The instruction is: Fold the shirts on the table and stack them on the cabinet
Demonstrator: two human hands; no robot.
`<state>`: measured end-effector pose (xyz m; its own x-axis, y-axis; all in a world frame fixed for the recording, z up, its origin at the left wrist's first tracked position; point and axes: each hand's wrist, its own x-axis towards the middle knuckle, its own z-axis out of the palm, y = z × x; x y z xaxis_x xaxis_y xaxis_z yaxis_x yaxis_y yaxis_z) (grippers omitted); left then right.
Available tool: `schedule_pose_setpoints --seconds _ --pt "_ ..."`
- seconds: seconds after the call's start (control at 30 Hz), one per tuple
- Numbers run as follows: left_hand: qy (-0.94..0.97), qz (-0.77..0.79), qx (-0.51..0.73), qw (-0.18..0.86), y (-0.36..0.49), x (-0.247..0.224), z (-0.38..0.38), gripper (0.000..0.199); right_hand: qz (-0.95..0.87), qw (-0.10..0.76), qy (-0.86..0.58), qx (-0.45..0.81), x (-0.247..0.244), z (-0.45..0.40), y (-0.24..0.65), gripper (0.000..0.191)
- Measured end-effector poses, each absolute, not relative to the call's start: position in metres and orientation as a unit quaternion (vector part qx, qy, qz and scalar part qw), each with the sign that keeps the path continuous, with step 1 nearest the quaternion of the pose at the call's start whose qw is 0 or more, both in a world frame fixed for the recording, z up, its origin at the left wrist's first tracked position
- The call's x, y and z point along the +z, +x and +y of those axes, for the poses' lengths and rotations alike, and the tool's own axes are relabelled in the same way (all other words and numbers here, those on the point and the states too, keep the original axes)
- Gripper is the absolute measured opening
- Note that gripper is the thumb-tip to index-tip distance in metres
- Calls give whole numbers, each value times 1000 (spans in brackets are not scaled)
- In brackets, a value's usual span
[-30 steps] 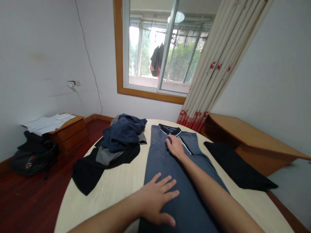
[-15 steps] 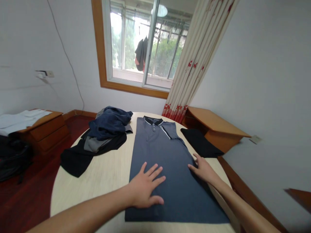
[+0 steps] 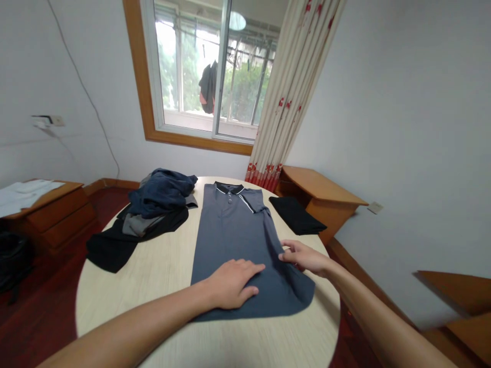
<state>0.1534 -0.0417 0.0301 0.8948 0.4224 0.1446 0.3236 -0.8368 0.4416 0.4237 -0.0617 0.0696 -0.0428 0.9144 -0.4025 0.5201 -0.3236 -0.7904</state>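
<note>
A dark grey polo shirt (image 3: 233,240) lies flat on a round pale wooden table (image 3: 161,276), its black, white-edged collar pointing toward the window. My left hand (image 3: 236,283) rests flat and open on the lower part of the shirt. At the shirt's right side edge, my right hand (image 3: 301,254) pinches the fabric between thumb and fingers. The cloth there is lifted and curves over, with a shaded crease running up toward the sleeve.
A pile of dark clothes (image 3: 161,197) lies at the table's left. Folded black cloth (image 3: 297,214) sits at the right rim. Behind stand a wooden desk (image 3: 322,186), a patterned curtain (image 3: 284,107) and a window. A wooden cabinet (image 3: 53,214) is at far left.
My right hand has taken hold of the shirt's right edge and raised it inward, so the hem's right corner has drawn in. My left hand stays on the shirt. The view has shifted right.
</note>
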Motion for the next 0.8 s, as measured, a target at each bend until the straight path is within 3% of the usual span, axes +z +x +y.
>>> schedule_pose_setpoints --seconds 0.13,0.2,0.37,0.5,0.67,0.8 --pt "951 203 117 200 175 29 -50 72 -569 19 -543 617 79 -47 413 69" --pt "953 213 110 184 178 24 -50 74 -558 9 -551 621 76 -27 423 68" --pt "961 216 64 160 178 16 -48 34 -519 241 -686 450 53 48 455 32" --pt "967 193 80 146 177 10 -47 26 -427 401 -704 402 38 103 461 28" --pt "983 133 107 64 184 -16 -38 21 -393 489 -658 416 24 155 453 19" --pt "987 93 127 20 197 -43 -27 18 -383 500 -657 415 16 188 449 23"
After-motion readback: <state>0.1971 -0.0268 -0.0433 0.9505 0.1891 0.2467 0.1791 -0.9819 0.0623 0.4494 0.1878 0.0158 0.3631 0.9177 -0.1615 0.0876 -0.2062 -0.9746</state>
